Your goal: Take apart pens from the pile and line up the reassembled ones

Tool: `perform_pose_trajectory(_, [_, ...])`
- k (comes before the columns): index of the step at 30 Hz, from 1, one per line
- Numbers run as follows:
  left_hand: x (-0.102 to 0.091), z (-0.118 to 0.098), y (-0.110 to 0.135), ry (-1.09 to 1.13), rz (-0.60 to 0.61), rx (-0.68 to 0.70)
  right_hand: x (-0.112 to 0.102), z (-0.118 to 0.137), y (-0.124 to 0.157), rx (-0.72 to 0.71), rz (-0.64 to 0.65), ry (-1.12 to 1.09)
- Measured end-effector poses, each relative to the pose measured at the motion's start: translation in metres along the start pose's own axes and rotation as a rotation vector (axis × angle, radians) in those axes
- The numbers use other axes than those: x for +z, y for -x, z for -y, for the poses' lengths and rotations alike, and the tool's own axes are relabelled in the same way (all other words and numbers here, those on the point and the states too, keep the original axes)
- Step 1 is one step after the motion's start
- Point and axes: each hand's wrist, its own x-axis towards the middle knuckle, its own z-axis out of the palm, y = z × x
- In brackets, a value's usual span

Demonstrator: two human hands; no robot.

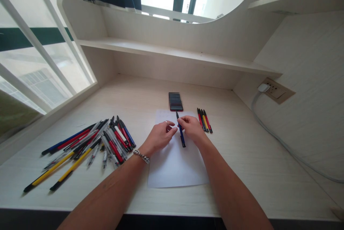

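Above a white sheet of paper (176, 167), my right hand (191, 126) pinches a blue pen with black ends (181, 137) between thumb and fingers. The pen points away from me, its dark tip near the phone. My left hand (161, 134), with a ring and a chain bracelet, is just left of the pen. Its thumb and fingers are curved and apart, and nothing shows between them. Beyond my right hand lies a short row of red, yellow and black pens (205, 120), side by side.
A big loose pile of pens (88, 140) in red, blue, yellow and clear covers the left of the desk. A dark phone (175, 101) lies at the paper's far edge. A charger (263, 87) with a grey cable is plugged in at right. A shelf (166, 51) spans the back.
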Motion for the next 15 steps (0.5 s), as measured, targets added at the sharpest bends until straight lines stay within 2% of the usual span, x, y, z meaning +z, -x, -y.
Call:
perform_pose_trajectory(3, [0.009,-0.005,0.000,0.423,0.095,-0.070,0.002,0.000,0.005,0.017,0.045,-0.392])
perform_pose_trajectory(6, [0.013,-0.012,0.002,0.650,0.099,-0.111,0.005,0.001,0.009,-0.049,0.043,-0.446])
perform_pose_trajectory(9, [0.011,-0.018,0.003,0.712,0.047,-0.180,0.006,0.001,0.009,-0.081,0.001,-0.408])
perform_pose_trajectory(12, [0.008,-0.021,0.005,0.711,0.003,-0.213,0.004,0.002,0.008,-0.039,-0.049,-0.427])
perform_pose_trajectory(15, [0.009,-0.021,0.007,0.674,0.011,-0.222,0.003,0.003,0.008,0.006,-0.061,-0.509])
